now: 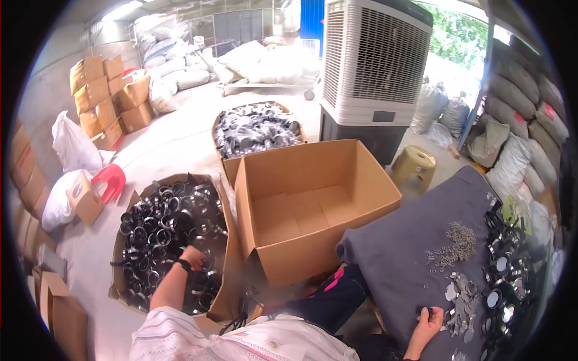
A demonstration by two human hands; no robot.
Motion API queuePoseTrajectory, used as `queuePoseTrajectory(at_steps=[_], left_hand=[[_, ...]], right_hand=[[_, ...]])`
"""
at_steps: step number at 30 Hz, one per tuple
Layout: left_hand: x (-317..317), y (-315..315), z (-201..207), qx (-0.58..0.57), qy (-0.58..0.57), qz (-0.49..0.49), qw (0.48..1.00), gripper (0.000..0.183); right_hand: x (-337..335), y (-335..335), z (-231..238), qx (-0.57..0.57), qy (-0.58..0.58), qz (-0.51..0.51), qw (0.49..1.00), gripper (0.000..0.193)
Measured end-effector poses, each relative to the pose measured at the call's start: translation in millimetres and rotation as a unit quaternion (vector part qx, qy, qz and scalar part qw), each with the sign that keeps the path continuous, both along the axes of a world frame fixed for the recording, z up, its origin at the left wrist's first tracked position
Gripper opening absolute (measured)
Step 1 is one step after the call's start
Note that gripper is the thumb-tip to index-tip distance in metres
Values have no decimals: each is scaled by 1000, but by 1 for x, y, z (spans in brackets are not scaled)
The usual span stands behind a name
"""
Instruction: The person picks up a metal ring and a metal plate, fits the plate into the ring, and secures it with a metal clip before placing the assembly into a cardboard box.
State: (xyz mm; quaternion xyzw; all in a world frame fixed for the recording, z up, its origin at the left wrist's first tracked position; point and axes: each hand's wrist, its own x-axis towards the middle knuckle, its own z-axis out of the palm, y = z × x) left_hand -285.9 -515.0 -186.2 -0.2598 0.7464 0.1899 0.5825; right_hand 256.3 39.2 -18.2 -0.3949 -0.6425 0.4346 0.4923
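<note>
Gleaming in a carton (231, 265), tangled glossy black rings (162, 236) lay heaped under the left hand (192, 257), whose grip I couldn't tell, the right hand (429, 320) pinched a small dark piece (420, 311) over the grey-draped table (394, 265).

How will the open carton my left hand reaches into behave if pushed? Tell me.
The carton is probably heavy, as jumbled black ring-shaped parts fill much of it. It may flex, since its cardboard looks thin at the rim. The topmost parts could shift, lying loose and uncovered.
</note>
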Motion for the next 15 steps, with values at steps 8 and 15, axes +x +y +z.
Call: queuePoseTrajectory(at_steps=[8, 15], left_hand=[[92, 40, -35, 87, 285, -304, 905, 53], [104, 63, -63, -20, 306, -290, 906, 34]], right_hand=[[19, 15, -8, -35, -6, 32, 999, 15], [15, -15, 31, 13, -102, 3, 995, 16]])
